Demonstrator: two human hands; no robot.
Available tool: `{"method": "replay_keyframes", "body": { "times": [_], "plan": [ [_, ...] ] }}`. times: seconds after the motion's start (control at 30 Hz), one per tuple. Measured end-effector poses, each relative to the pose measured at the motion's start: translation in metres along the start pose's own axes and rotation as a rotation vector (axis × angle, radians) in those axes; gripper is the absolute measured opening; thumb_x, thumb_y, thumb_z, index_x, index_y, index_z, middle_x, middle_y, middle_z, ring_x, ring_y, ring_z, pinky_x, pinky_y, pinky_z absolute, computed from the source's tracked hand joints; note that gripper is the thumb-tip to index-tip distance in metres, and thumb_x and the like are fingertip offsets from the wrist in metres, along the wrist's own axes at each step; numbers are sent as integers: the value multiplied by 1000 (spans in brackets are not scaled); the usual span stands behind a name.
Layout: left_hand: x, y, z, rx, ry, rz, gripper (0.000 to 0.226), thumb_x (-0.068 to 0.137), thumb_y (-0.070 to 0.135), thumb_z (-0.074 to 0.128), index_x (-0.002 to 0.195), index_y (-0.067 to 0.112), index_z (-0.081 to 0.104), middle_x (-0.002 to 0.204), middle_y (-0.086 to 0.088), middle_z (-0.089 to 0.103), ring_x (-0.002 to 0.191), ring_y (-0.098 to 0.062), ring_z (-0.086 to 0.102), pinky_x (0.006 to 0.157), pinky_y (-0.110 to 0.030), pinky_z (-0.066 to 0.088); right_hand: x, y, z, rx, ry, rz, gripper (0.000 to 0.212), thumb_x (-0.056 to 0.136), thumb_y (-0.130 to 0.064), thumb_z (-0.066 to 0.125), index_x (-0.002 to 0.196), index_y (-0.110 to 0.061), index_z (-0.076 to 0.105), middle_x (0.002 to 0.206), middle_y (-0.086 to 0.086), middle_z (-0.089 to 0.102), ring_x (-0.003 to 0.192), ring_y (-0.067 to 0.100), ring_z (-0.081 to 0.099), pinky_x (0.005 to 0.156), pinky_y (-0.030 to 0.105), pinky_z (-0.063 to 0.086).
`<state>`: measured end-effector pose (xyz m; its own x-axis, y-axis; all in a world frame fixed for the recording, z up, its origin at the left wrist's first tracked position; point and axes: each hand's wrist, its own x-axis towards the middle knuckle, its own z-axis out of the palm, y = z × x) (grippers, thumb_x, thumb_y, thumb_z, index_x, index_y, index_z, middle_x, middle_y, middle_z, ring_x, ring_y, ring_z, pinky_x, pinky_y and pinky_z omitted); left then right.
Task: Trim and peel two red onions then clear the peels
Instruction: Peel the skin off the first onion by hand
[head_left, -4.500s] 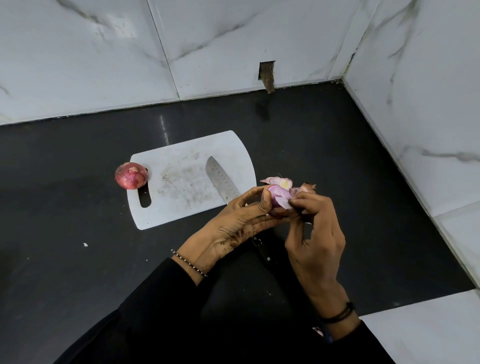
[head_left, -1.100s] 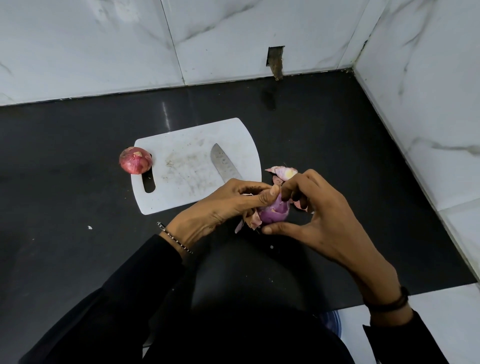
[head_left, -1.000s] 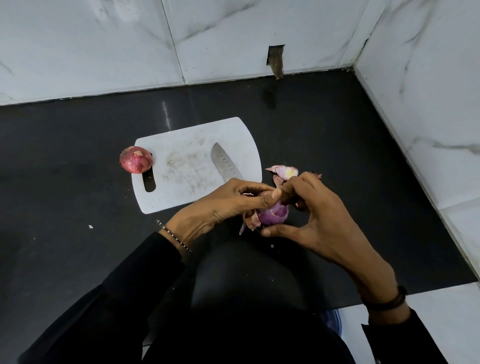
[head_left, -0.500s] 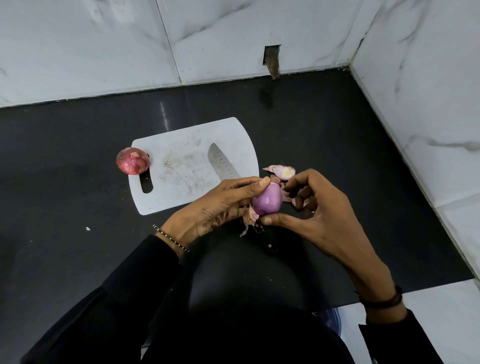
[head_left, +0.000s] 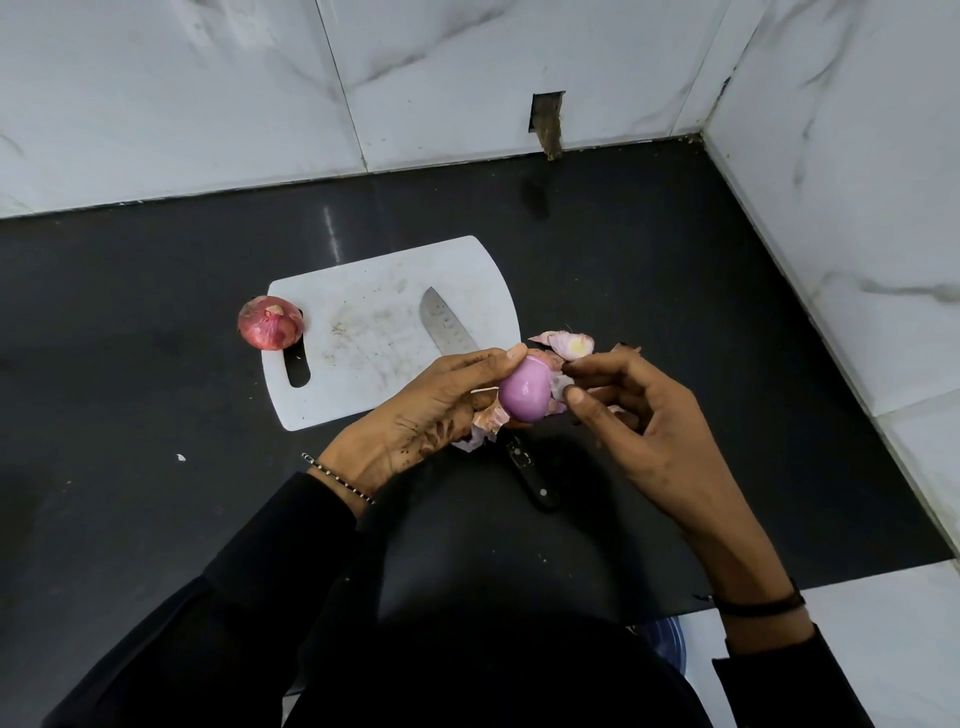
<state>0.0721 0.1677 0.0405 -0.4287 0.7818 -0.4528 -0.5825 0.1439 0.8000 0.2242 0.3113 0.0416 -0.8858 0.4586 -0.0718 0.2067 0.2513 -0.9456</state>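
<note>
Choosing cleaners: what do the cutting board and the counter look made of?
Cutting board: likely white plastic, matte, scuffed with grey cut marks. Counter: dark polished stone, probably granite; it shows a glossy light streak.

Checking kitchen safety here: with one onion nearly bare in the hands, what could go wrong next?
The knife lies just below the left hand and right hand, blade bare on the cutting board; dropping a hand for the peels could meet it. The peeled onion looks slick, held by fingertips; it may slip. The unpeeled onion at the board's edge might roll.
</note>
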Motion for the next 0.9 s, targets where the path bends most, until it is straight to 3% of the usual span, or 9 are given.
{"method": "replay_keyframes", "body": {
  "times": [0.17, 0.3, 0.4, 0.5, 0.63, 0.73, 0.9],
  "plan": [
    [-1, 1, 2, -100, 65, 44, 37, 98, 12, 55, 74, 21, 82, 86, 0, 78, 82, -17, 75, 81, -39, 58, 1, 2, -2, -3, 116, 65, 20, 91, -24, 68, 110, -31, 68, 103, -17, 70, 91, 10, 69, 76, 30, 58],
    [1, 2, 0, -164, 124, 23, 8, 96, 16, 59, 101, 13, 65, 91, -8, 77, 89, -29, 70, 79, -45, 57, 2, 9, -4, -61, 227, 122, 18, 91, -27, 69, 108, -32, 69, 110, -14, 70, 90, 10, 69, 78, 30, 57],
    [4, 0, -4, -162, 96, 3, 19, 97, 23, 58, 113, 14, 62, 102, -14, 76, 90, -31, 72, 79, -45, 60, 2, 13, -2, -168, 221, 114, 16, 94, -30, 66, 109, -34, 69, 110, -18, 68, 91, -1, 65, 79, 14, 51],
    [5, 0, -4, -154, 92, -3, 41, 91, 35, 60, 124, 11, 55, 100, -17, 74, 85, -29, 73, 79, -44, 62, 1, 12, 3, -253, 228, 75, 14, 97, -30, 62, 109, -32, 69, 107, -23, 62, 94, -14, 58, 74, 0, 41],
    [7, 0, -3, -106, 89, -43, 50, 78, 47, 63, 112, 11, 61, 93, -17, 75, 83, -28, 73, 78, -37, 62, -1, 5, 11, -202, 238, 51, 8, 95, -36, 63, 101, -35, 68, 100, -21, 66, 93, -6, 61, 71, 7, 46],
    [10, 0, -1, -106, 126, -36, 50, 78, 48, 65, 111, 11, 61, 95, -20, 72, 87, -32, 67, 72, -33, 61, -3, -1, 16, -138, 166, 65, 19, 89, -52, 60, 96, -38, 69, 95, -25, 68, 92, -2, 63, 72, 13, 49],
    [9, 0, 3, -55, 114, 30, 45, 84, 49, 61, 112, 13, 63, 90, -11, 76, 77, -21, 72, 70, -29, 62, -3, -4, 26, -91, 102, 70, 32, 82, -63, 60, 93, -36, 72, 93, -19, 70, 86, 5, 66, 72, 25, 53]
  ]
}}
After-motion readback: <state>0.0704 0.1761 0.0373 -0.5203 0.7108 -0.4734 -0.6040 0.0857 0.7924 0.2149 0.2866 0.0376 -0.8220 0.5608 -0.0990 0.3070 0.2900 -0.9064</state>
